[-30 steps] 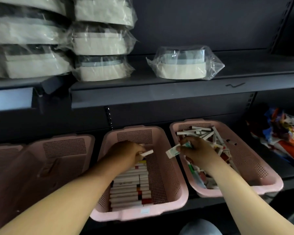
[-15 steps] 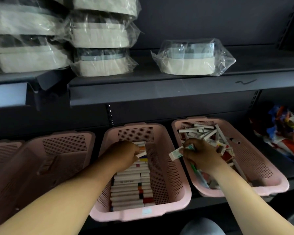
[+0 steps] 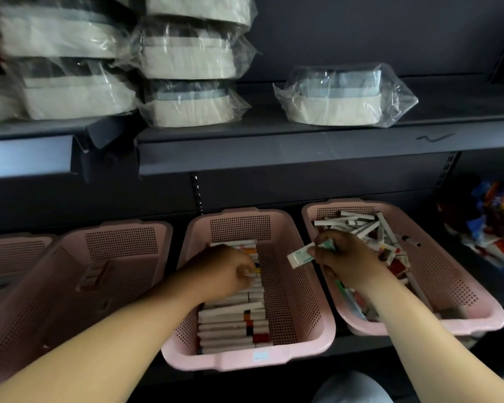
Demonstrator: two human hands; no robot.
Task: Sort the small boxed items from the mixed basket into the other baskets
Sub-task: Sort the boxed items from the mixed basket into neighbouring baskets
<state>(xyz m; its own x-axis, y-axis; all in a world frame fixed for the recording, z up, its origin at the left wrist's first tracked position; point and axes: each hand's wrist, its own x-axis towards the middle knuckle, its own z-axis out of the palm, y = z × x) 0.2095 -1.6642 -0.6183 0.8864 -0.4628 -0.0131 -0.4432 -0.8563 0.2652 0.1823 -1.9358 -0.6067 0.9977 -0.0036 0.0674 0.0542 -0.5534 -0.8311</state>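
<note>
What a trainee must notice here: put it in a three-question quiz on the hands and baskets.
1. True or false: the right hand pinches a green-and-white box.
2. The left hand is inside: A) the middle basket; B) the far-left basket; C) the upper shelf.
3. Fill in: the jumbled boxes lie in the basket on the ____.
Key: 1 true; 2 A; 3 right.
</note>
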